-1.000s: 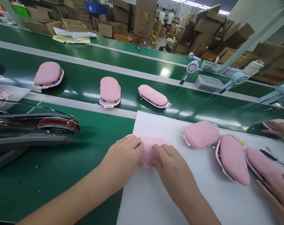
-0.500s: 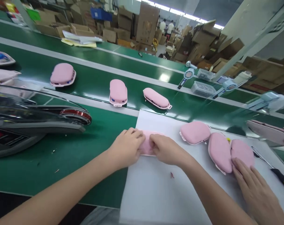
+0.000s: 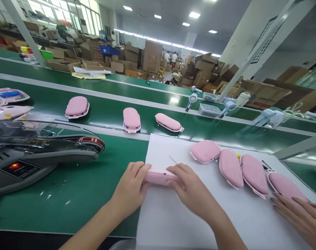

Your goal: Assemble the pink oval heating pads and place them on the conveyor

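Observation:
Between my two hands is a pink padded oval shell [image 3: 159,178], tipped on its side with its pale rim and a small dark slot facing up. My left hand [image 3: 132,185] grips its left end, thumb and fingers closed. At the other end my right hand [image 3: 190,189] pinches it, and a thin dark wire or strand [image 3: 173,159] shows just beyond those fingers. Both hands are over a white sheet [image 3: 171,215]. To the right lie several like pink shells [image 3: 231,168] on the sheet, and another person's hand [image 3: 298,215] touches the farthest right one [image 3: 285,186].
Farther off on the green bench stand three pink shells [image 3: 131,118]. At left is a dark machine with a clear cover [image 3: 43,152] and a red light. Small handheld fans [image 3: 191,101] and a clear plastic box [image 3: 209,110] sit behind. An opened shell [image 3: 10,94] shows blue parts.
The shell in my hands has turned from lying flat to edge up. The other person's hand has moved right, and another pink shell now lies on the sheet there. My view has tilted upward.

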A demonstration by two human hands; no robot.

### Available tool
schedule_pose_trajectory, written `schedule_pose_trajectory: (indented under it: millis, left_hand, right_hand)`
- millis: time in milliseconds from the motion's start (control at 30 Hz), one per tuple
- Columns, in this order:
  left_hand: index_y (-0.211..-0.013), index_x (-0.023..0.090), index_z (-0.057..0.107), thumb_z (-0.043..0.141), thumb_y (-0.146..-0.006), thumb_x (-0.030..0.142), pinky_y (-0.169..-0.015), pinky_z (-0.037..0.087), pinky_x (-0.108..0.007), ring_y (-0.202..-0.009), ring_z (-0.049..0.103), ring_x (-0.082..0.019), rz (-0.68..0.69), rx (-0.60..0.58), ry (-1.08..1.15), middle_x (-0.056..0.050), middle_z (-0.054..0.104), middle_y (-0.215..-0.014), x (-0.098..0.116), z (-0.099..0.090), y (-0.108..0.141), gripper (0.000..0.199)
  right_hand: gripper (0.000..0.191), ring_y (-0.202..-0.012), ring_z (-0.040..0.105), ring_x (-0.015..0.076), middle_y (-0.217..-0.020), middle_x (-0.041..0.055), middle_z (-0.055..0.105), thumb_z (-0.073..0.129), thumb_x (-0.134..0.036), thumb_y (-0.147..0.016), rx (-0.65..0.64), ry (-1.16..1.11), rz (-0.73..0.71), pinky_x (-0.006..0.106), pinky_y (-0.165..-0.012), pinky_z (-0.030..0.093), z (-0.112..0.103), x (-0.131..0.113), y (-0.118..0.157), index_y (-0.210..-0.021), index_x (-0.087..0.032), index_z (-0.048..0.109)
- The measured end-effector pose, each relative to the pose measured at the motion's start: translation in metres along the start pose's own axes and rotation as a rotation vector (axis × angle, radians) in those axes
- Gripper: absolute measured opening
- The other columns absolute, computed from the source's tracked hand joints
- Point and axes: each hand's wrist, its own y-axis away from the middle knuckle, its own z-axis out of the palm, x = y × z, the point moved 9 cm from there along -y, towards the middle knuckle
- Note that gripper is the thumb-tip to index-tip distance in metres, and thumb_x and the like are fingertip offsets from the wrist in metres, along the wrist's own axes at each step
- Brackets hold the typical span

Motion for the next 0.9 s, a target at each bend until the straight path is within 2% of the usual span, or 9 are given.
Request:
schedule_pose_trajectory:
  millis: [100, 167, 267, 367, 533, 667, 767, 900]
  left_hand:
    - [-0.113, 0.016, 0.048, 0.048, -0.086, 0.014, -0.072, 0.052, -0.038, -0.091, 0.052, -0.024, 0.026, 0.071, -0.022, -0.010, 0.053, -0.100, 0.010, -0.006, 0.009, 0.026]
    - [-0.110, 0.017, 0.048, 0.051, -0.086, 0.018, -0.078, 0.050, -0.043, -0.092, 0.052, -0.025, 0.042, 0.104, -0.054, -0.010, 0.053, -0.099, 0.019, -0.009, 0.009, 0.024]
    - [-0.110, 0.017, 0.050, 0.052, -0.087, 0.020, -0.096, 0.038, -0.050, -0.095, 0.053, -0.024, 0.029, 0.106, -0.061, -0.009, 0.056, -0.100, 0.028, -0.009, 0.006, 0.023]
    - [-0.110, 0.018, 0.052, 0.049, -0.088, 0.017, -0.099, 0.031, -0.048, -0.098, 0.054, -0.024, -0.005, 0.123, -0.044, -0.009, 0.058, -0.104, 0.031, -0.008, 0.004, 0.022]
    - [-0.100, 0.025, 0.058, 0.050, -0.087, 0.019, -0.078, 0.033, -0.040, -0.085, 0.055, -0.021, -0.120, 0.246, 0.085, -0.001, 0.064, -0.092, 0.023, -0.009, 0.001, 0.016]
    - [-0.093, 0.028, 0.059, 0.051, -0.085, 0.019, -0.071, 0.032, -0.039, -0.076, 0.057, -0.019, -0.221, 0.298, 0.168, 0.002, 0.065, -0.083, 0.014, -0.009, -0.008, 0.014]
    - [-0.092, 0.027, 0.060, 0.049, -0.086, 0.019, -0.070, 0.031, -0.038, -0.075, 0.056, -0.018, -0.267, 0.300, 0.184, 0.003, 0.065, -0.082, 0.008, -0.009, -0.013, 0.015]
    - [-0.106, 0.026, 0.058, 0.054, -0.085, 0.019, -0.074, 0.031, -0.038, -0.084, 0.055, -0.020, -0.200, 0.162, 0.102, 0.000, 0.065, -0.095, 0.011, -0.001, -0.013, 0.023]
  right_hand:
    - [0.024, -0.095, 0.058, 0.0233, -0.105, 0.0071, 0.062, 0.045, -0.017, -0.093, 0.194, 0.035, -0.067, 0.043, -0.084, 0.048, 0.004, -0.008, 0.021, -0.113, -0.022, 0.057]
    - [0.025, -0.098, 0.056, 0.0238, -0.106, 0.0074, 0.061, 0.044, -0.015, -0.094, 0.282, 0.033, -0.100, 0.043, -0.086, 0.045, 0.009, -0.011, 0.028, -0.116, -0.021, 0.053]
    - [0.024, -0.102, 0.051, 0.0230, -0.109, 0.0066, 0.061, 0.046, -0.015, -0.094, 0.346, 0.023, -0.134, 0.040, -0.089, 0.040, 0.011, -0.015, 0.030, -0.117, -0.019, 0.051]
    - [0.023, -0.104, 0.048, 0.0229, -0.109, 0.0072, 0.061, 0.048, -0.017, -0.094, 0.388, 0.021, -0.142, 0.037, -0.092, 0.036, 0.008, -0.014, 0.027, -0.116, -0.016, 0.052]
    - [0.024, -0.093, 0.054, 0.0229, -0.102, 0.0076, 0.065, 0.047, -0.013, -0.092, 0.520, 0.077, -0.154, 0.037, -0.083, 0.035, 0.009, -0.014, 0.028, -0.114, -0.016, 0.056]
    - [0.023, -0.083, 0.057, 0.0216, -0.095, 0.0053, 0.069, 0.045, -0.013, -0.091, 0.624, 0.030, -0.009, 0.038, -0.077, 0.033, 0.010, -0.009, 0.022, -0.107, -0.021, 0.060]
    - [0.021, -0.078, 0.055, 0.0197, -0.092, 0.0027, 0.070, 0.045, -0.015, -0.091, 0.575, -0.014, 0.012, 0.037, -0.074, 0.033, 0.008, -0.006, 0.010, -0.102, -0.022, 0.061]
    - [0.021, -0.086, 0.055, 0.0208, -0.099, 0.0035, 0.068, 0.048, -0.016, -0.091, 0.410, 0.039, -0.115, 0.036, -0.079, 0.036, 0.007, -0.006, 0.002, -0.109, -0.020, 0.059]
